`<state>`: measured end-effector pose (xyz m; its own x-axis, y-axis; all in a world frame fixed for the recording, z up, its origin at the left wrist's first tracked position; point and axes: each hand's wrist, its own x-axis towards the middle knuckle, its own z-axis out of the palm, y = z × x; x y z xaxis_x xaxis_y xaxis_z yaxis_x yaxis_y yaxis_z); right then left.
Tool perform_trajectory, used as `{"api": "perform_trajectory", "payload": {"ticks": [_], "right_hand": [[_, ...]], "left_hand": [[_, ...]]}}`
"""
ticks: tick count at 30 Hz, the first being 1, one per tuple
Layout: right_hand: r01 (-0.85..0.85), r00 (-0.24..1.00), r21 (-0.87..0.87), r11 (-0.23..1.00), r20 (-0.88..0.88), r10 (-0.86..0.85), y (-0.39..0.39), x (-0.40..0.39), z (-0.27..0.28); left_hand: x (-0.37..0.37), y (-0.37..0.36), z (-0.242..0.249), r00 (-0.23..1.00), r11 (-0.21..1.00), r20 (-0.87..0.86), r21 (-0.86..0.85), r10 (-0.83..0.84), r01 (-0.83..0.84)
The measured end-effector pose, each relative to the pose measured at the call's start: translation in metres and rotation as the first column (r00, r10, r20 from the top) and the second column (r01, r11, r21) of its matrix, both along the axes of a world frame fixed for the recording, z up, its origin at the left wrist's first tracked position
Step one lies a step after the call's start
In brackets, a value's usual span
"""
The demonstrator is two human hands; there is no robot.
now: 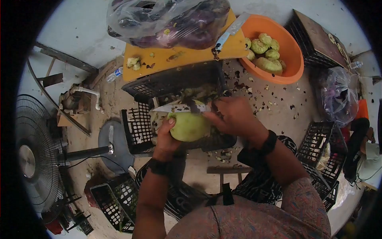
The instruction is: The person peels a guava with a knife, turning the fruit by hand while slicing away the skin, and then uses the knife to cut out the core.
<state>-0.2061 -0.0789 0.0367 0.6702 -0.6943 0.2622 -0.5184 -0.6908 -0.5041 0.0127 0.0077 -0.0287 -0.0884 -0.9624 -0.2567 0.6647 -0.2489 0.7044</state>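
Observation:
My left hand [166,135] is wrapped around the side of a large pale green peeled eggplant [191,126], its thumb on top near one end. In my right hand [235,119] is a knife [175,108], its handle mostly hidden by my fingers. The broad blade lies along the far side of the eggplant and points left, with dark bits of peel stuck to it. Both hands are above a black plastic crate [139,131] with peelings inside.
A yellow board [159,59] across the crate's far side bears a bag of purple eggplants [179,28] and another knife [231,32]. An orange basin [294,59] holds several peeled pieces. A fan [30,159] stands left; black crates [318,143] are right. Peel scraps litter the floor.

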Motion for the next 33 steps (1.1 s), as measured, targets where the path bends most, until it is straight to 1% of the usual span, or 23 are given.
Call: {"api": "perform_trajectory", "payload": {"ticks": [2,3,5,6,8,9,11,12,14,15,17,18,20,21,23,24,26,27,29,33], "right_hand": [[0.015,0.999,-0.087,0.996,0.037,-0.012,0.000,0.002,-0.003],[0.015,0.999,-0.087,0.996,0.038,-0.012,-0.001,0.003,-0.004],[0.000,0.997,-0.032,0.999,0.071,0.002,-0.001,0.004,-0.006],[0.001,0.998,-0.032,0.999,0.070,0.001,-0.002,0.004,-0.007],[0.033,0.999,-0.004,0.999,0.034,-0.033,-0.002,0.006,-0.008],[0.034,0.999,-0.004,0.999,0.035,-0.034,-0.003,0.007,-0.009],[0.071,0.997,0.039,0.997,0.031,-0.073,-0.003,0.009,-0.012],[0.071,0.997,0.038,0.997,0.032,-0.072,-0.004,0.009,-0.015],[0.095,0.994,0.035,0.995,0.058,-0.097,-0.005,0.010,-0.018],[0.093,0.994,0.032,0.995,0.059,-0.094,-0.005,0.009,-0.016],[0.095,0.994,0.144,0.985,0.041,-0.102,0.000,0.005,-0.009],[0.088,0.995,0.139,0.986,0.043,-0.095,0.002,0.004,-0.005],[0.082,0.992,0.080,0.993,-0.102,-0.074,0.007,0.000,0.001],[0.077,0.992,0.076,0.994,-0.101,-0.069,0.008,-0.002,0.002],[0.030,0.983,0.024,0.999,-0.183,-0.025,0.009,-0.003,0.004],[0.027,0.983,0.022,0.999,-0.182,-0.023,0.009,-0.003,0.002],[0.006,0.996,-0.033,0.999,-0.086,-0.009,0.009,-0.002,-0.004],[0.004,0.996,-0.034,0.999,-0.087,-0.007,0.009,-0.002,-0.004],[0.014,0.997,-0.072,0.997,-0.072,-0.019,0.009,-0.001,-0.004],[0.021,0.999,-0.084,0.996,-0.024,-0.023,0.010,0.000,-0.007]], "left_hand": [[-0.003,0.000,0.005,0.998,0.997,-0.006,0.048,0.055,-0.054],[-0.001,0.000,0.004,0.998,0.997,-0.006,0.048,0.055,-0.054],[0.003,-0.001,0.000,1.000,1.000,-0.029,0.021,-0.004,0.005],[0.002,-0.001,0.000,1.000,1.000,-0.029,0.021,-0.005,0.006],[-0.004,0.000,0.002,0.995,1.000,0.098,-0.008,0.021,-0.021],[-0.008,0.000,0.005,0.995,1.000,0.099,-0.007,0.020,-0.020],[-0.016,0.000,0.014,0.995,0.998,0.079,0.012,-0.066,0.065],[-0.020,-0.001,0.015,0.995,0.998,0.079,0.011,-0.066,0.065],[-0.024,-0.003,0.017,0.998,1.000,0.059,-0.022,0.006,-0.004],[-0.022,-0.004,0.017,0.998,1.000,0.060,-0.025,0.008,-0.007],[-0.016,-0.005,0.015,0.994,0.993,0.057,0.075,0.088,-0.092],[-0.014,-0.005,0.013,0.994,0.993,0.058,0.070,0.095,-0.099],[-0.010,-0.006,0.011,0.982,0.979,0.067,0.097,0.175,-0.181],[-0.010,-0.006,0.013,0.981,0.978,0.067,0.093,0.180,-0.186],[-0.010,-0.007,0.018,0.973,0.973,0.103,0.091,0.204,-0.214],[-0.008,-0.006,0.015,0.973,0.972,0.103,0.088,0.207,-0.216],[-0.003,-0.005,0.004,0.927,0.980,0.349,-0.183,0.135,-0.074],[-0.006,-0.005,0.011,0.927,0.980,0.348,-0.184,0.138,-0.076],[-0.014,-0.007,0.031,0.962,0.979,0.203,0.053,0.183,-0.197],[-0.013,-0.007,0.027,0.968,0.980,0.181,0.061,0.175,-0.189]]}}
